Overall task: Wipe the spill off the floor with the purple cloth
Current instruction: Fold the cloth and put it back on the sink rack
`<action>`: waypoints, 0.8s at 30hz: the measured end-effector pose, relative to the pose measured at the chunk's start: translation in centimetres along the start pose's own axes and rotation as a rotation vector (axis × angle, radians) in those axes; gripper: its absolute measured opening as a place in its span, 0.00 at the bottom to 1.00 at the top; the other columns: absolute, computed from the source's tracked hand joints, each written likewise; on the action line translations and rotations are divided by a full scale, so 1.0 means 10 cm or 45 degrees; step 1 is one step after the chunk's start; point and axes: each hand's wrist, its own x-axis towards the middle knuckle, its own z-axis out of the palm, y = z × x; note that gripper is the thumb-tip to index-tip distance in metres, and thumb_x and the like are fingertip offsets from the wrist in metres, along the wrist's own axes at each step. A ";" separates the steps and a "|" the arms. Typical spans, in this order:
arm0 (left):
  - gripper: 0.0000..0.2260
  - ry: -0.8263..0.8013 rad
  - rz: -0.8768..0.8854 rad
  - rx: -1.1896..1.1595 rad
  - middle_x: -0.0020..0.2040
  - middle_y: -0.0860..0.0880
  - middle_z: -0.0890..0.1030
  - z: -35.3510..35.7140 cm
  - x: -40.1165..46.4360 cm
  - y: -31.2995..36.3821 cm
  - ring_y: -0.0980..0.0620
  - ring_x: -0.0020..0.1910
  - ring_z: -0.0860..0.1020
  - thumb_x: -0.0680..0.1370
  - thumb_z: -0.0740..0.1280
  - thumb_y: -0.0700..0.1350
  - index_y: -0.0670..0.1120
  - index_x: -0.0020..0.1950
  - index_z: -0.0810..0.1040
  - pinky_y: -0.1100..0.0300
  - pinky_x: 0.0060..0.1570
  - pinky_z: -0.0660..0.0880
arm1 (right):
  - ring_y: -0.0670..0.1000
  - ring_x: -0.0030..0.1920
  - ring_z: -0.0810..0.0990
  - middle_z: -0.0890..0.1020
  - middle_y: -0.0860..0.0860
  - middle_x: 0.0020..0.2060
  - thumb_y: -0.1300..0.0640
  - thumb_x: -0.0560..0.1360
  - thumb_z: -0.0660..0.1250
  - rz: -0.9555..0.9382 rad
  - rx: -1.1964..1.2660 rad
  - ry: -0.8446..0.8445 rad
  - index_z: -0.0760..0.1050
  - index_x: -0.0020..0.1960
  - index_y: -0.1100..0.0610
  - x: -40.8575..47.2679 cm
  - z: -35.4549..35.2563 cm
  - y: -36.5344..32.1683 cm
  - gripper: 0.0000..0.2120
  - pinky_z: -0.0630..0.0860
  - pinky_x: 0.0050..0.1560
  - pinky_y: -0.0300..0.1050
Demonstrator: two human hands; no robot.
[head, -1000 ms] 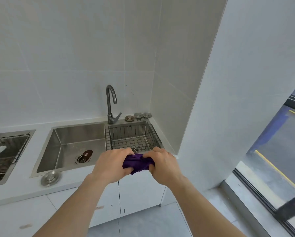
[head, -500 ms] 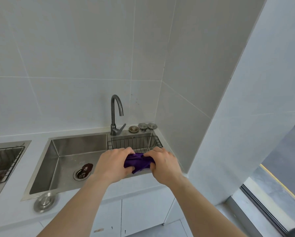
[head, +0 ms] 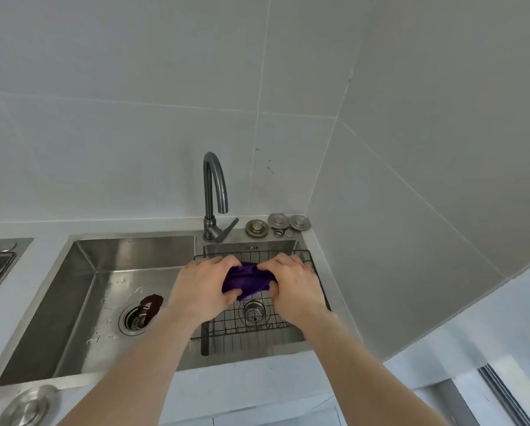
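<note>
The purple cloth [head: 247, 280] is bunched up between my two hands, held above the wire basket [head: 314, 273] in the right part of the steel sink [head: 82, 290]. My left hand [head: 200, 285] grips its left side and my right hand [head: 294, 285] grips its right side, fingers curled into the fabric. Most of the cloth is hidden inside my hands. The floor spill is out of view.
A dark curved tap [head: 214, 195] stands behind the sink. Several metal drain plugs [head: 277, 224] lie on the back ledge. A drain with a dark object [head: 143, 312] is in the left basin. A round metal lid [head: 27, 407] rests on the counter front left. Tiled walls close the corner.
The camera has come closer to the sink and tilted down over it. Both hands, still holding the bunched cloth, have moved forward from the counter edge to above the wire basket.
</note>
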 end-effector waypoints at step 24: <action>0.23 -0.424 -0.298 0.128 0.50 0.54 0.84 2.25 1.25 -0.66 0.47 0.51 0.82 0.67 0.79 0.51 0.54 0.60 0.78 0.50 0.53 0.78 | 0.56 0.57 0.79 0.82 0.51 0.54 0.67 0.68 0.76 0.008 -0.027 -0.498 0.80 0.63 0.53 1.11 2.08 1.35 0.26 0.79 0.56 0.56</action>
